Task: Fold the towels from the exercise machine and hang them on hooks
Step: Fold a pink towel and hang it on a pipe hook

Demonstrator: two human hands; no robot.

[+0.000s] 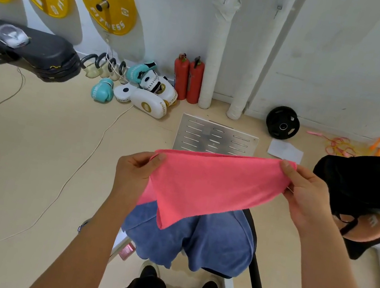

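Left hand (134, 172) pinches the pink towel's (207, 185) left corner; right hand (306, 197) grips its right end. Towel stretched between.

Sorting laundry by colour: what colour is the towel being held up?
Pink towel, head view.

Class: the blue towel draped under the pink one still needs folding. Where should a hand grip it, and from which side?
Grip the blue towel at its upper edge, coming from above. It hangs draped with its loose lower edge toward the floor, so lifting from the top should let it fall flat. Both hands now hold the pink towel.
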